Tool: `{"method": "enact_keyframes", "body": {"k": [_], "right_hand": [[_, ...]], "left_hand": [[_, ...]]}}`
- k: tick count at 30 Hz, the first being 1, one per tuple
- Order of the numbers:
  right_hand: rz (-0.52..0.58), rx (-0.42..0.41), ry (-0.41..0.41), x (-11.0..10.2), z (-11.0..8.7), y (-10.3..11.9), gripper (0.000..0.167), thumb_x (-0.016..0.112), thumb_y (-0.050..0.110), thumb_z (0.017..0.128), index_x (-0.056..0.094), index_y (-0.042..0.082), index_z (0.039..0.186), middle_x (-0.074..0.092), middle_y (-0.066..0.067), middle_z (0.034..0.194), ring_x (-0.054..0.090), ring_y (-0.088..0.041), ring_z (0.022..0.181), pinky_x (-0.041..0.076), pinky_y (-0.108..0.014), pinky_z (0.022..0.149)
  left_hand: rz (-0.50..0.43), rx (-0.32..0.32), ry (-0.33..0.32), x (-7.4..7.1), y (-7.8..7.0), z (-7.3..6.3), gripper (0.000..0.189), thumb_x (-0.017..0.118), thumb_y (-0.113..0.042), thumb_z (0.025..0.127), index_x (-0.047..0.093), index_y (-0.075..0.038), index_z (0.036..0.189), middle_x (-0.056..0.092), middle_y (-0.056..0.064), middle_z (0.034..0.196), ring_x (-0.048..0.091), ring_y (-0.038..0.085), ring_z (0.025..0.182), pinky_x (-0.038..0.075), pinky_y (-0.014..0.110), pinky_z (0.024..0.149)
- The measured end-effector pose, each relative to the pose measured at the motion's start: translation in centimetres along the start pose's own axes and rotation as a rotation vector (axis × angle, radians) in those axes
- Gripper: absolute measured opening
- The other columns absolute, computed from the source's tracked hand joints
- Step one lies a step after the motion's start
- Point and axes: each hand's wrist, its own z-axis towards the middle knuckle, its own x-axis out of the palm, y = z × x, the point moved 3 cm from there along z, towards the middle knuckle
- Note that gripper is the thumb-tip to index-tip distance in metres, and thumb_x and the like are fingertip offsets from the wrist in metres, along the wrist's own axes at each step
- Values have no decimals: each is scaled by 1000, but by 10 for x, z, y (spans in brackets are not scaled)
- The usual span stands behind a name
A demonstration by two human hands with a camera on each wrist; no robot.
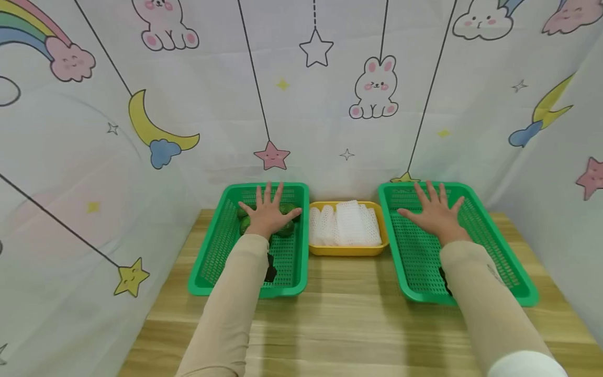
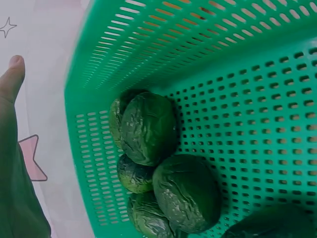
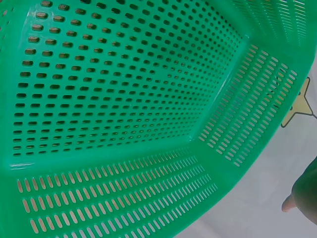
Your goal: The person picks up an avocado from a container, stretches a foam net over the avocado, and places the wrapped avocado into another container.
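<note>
My left hand (image 1: 266, 215) hovers over the left green basket (image 1: 303, 267), palm down with fingers spread wide. Several dark green, wrinkled, rounded fruits (image 2: 187, 193) lie bunched toward one end of that basket, and the hand partly hides them in the head view. Over the right green basket (image 1: 400, 269) is my right hand (image 1: 435, 215), its fingers likewise splayed and holding nothing. The slotted floor (image 3: 114, 94) of the right basket shows in the right wrist view. Each wrist view catches only part of its hand at the edge.
Between the baskets stands a yellow tray (image 1: 348, 252) filled with white foam mesh sleeves (image 1: 350, 224). All three containers rest on a wood-grain table (image 1: 348, 319). A white cloth (image 1: 320, 125) printed with stars, moons and rabbits hangs behind and along both sides.
</note>
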Motion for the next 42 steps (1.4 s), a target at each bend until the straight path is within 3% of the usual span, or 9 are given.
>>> {"method": "enact_keyframes", "body": {"k": [5,7,11,14,18,22,25,30,42], "right_hand": [[11,-1,-7,1,0,-2,91,37,69,86,-5,21,150,-11,-18,152,-18,-44,133,-27,-67,84],[21,-3,-10,1,0,-3,90,37,69,86,-5,21,149,-11,-19,152,-19,-43,133,-27,-67,84],[37,-8,-2,1,-1,-1,91,36,70,86,-7,21,149,-12,-22,151,-20,-44,132,-25,-69,84],[56,-2,57,0,-4,4,92,36,70,86,-6,18,149,-6,-23,151,-15,-46,133,-20,-71,87],[135,-2,250,0,-16,21,91,40,64,89,11,1,147,17,-31,145,11,-51,131,4,-69,98],[202,3,361,7,-35,40,80,46,53,92,32,-11,138,34,-34,136,32,-52,122,32,-60,94],[224,18,358,16,-50,49,79,48,52,92,34,-11,137,41,-32,133,38,-49,119,36,-58,92],[305,39,330,36,-67,53,90,50,59,87,23,-7,143,47,-30,128,44,-47,116,39,-57,88],[340,74,286,52,-77,49,88,51,56,89,19,-4,144,44,-32,129,44,-47,115,40,-58,86]], "left_hand": [[18,-8,84,-1,-5,-7,91,35,-77,80,7,-27,150,-1,10,154,-9,33,139,-11,72,92],[29,4,175,1,-10,-14,91,36,-76,80,16,-20,150,11,14,153,0,35,139,-6,70,96],[-25,16,433,8,-23,-33,94,46,-73,79,27,-10,146,27,16,148,16,38,136,11,60,104],[-119,1,539,14,-27,-44,95,54,-67,79,24,-9,147,28,12,148,24,34,135,23,51,105],[-253,39,547,20,-31,-47,88,58,-55,84,19,-9,148,25,11,149,29,30,133,29,47,103],[-307,67,538,22,-34,-47,83,60,-45,87,19,-7,148,25,14,149,27,31,134,28,46,104],[-291,66,523,20,-34,-48,82,60,-43,88,19,-4,147,25,14,149,27,30,134,27,45,105],[-280,62,523,20,-33,-48,80,60,-39,89,19,-3,147,25,15,149,27,30,134,27,45,105],[-276,91,528,27,-40,-46,75,58,-32,90,19,-3,147,27,14,148,28,28,134,27,42,106]]}}
